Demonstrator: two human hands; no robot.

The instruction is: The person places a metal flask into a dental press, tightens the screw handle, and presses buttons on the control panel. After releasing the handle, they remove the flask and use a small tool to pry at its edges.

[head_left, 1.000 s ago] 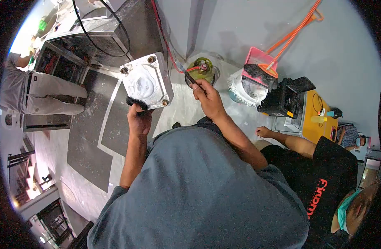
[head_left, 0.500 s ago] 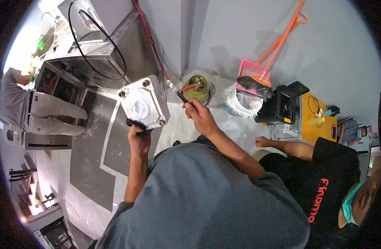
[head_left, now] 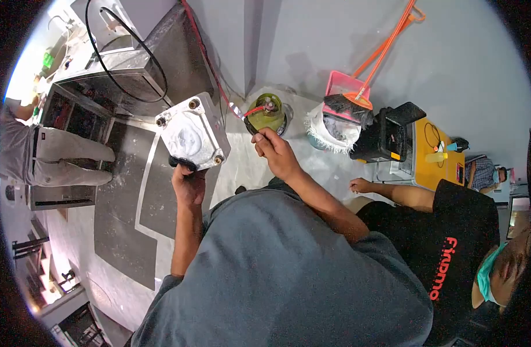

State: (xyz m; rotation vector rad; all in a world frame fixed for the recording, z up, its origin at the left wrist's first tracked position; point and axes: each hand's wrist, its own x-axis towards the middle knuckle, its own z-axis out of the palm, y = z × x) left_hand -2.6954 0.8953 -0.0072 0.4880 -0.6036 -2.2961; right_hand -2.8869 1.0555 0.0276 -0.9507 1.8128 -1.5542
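My left hand (head_left: 189,185) is closed at the near edge of a white block-shaped mold (head_left: 210,141), next to a dark grip-like part (head_left: 181,163). The mold has metal bolts or pins at several corners and a white rounded shape in its face. It is held tilted in the air. My right hand (head_left: 277,153) is closed round a black-handled tool (head_left: 248,124) with a silvery fitting, where a red hose (head_left: 210,55) comes down. The tool's tip is hard to make out. Behind it stands an olive-green gas cylinder (head_left: 266,120).
A dusty workbench (head_left: 178,63) stands front left, with a person (head_left: 68,153) beside it. To the right are a white bucket (head_left: 333,134), a pink dustpan (head_left: 340,84), a black bin (head_left: 372,139) and a yellow table (head_left: 424,168). A co-worker in black (head_left: 445,231) is close on my right.
The whole view has shifted slightly, so everything sits higher and a little further left. Both hands keep their hold, and mold and tool stay nearly the same distance apart.
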